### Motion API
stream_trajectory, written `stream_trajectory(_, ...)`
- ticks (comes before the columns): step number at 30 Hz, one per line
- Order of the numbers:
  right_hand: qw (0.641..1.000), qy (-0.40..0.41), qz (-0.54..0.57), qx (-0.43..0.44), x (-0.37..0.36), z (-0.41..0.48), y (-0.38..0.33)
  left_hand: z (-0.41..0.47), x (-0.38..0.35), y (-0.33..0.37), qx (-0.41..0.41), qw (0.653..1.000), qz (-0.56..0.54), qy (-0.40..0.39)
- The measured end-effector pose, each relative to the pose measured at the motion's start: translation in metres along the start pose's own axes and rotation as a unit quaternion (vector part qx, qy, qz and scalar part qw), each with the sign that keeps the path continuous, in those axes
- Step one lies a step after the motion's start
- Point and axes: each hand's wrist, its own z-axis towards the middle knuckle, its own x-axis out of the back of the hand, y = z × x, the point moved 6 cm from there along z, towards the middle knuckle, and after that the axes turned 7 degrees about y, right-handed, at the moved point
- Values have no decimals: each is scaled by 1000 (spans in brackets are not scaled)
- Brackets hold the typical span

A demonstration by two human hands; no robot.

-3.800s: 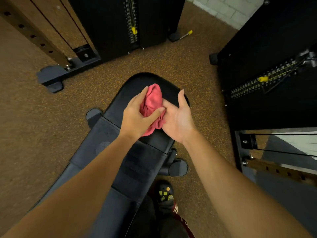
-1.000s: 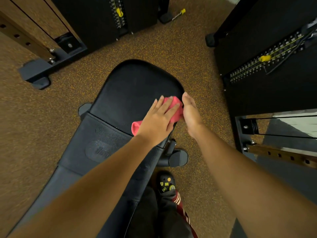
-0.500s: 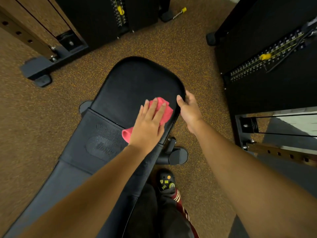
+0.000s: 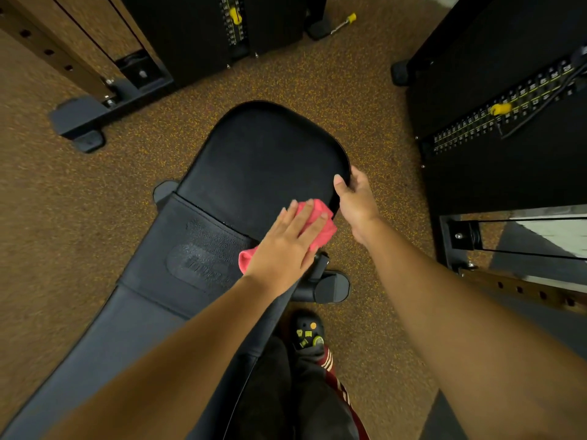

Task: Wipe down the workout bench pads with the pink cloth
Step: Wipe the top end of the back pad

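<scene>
Crumpled pink cloth [image 4: 320, 228] on smooth rounded black pad [image 4: 263, 163].

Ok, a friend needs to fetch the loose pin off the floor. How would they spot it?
Start at the black weight machine beyond the far end of the bench. Beside its foot lies the pin, a short silver rod with a yellow knob. The other yellow pins sit plugged into machines; this one lies loose on the brown floor.

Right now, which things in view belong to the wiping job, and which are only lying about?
Job: pink cloth, under the flat left hand; seat pad, its edge held by the right hand; back pad.
Lying about: far weight stack; side weight stack; yellow-tipped pin on the floor; shoe.
</scene>
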Motion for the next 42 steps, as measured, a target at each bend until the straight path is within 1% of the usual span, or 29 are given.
stream_trajectory(2, 1000, -1, -8, 2, 0, 0, -2, -10, -2, 1, -31, 999, 4, -11)
stream_trajectory(4, 1000, -3, -14, 4, 1, 0, -4, -11, 1, -9, -15, 1000, 7, -13)
stream_trajectory(7, 1000, -11, -11, -2, -1, 2, -4, -11, 15, -36, 70, 997, 1, 19)
stream_trajectory(10, 1000, -11, -15, -6, 0, 2, -4, -22, 36, -80, 188, 980, -34, 59)
stream_trajectory(11, 1000, -10, -14, -8, 0, 2, -4, -26, 42, -93, 216, 973, -45, 69)
stream_trajectory(13, 1000, -8, -16, -10, 0, 2, -4, -30, 50, -108, 249, 964, -52, 84)
stream_trajectory(16, 1000, -1, -18, -8, 1, 1, -4, -28, 48, -102, 290, 949, -79, 97)
stream_trajectory(18, 1000, 3, -17, -8, 1, 1, -4, -26, 41, -83, 284, 949, -98, 97)
stream_trajectory(20, 1000, 7, -15, -10, 0, 2, -2, -24, 29, -56, 229, 965, -102, 81)
stream_trajectory(22, 1000, 12, -12, -9, -1, 3, 0, -23, 18, -35, 182, 978, -88, 46)
stream_trajectory(24, 1000, 9, -18, -10, -2, 3, 0, -21, 12, -28, 152, 985, -74, 19)
stream_trajectory(27, 1000, 2, -23, -11, -1, 3, 0, -21, 17, -40, 116, 993, -26, 26)
stream_trajectory(28, 1000, 0, -29, -12, 0, 3, 0, -23, 22, -48, 124, 991, -20, 43)
stream_trajectory(31, 999, 3, -41, -11, 1, 2, 0, -32, 35, -84, 217, 974, -43, 57)
stream_trajectory(35, 998, 16, -58, -7, 1, 1, 0, -35, 55, -118, 276, 958, -32, 62)
stream_trajectory(38, 998, 14, -58, -10, 0, -1, 1, -34, 60, -129, 327, 941, -63, 60)
stream_trajectory(40, 998, 14, -68, -8, 0, -5, 2, -33, 64, -127, 348, 930, -89, 78)
stream_trajectory(42, 995, 33, -94, -1, 1, -10, 1, -33, 70, -127, 371, 913, -122, 122)
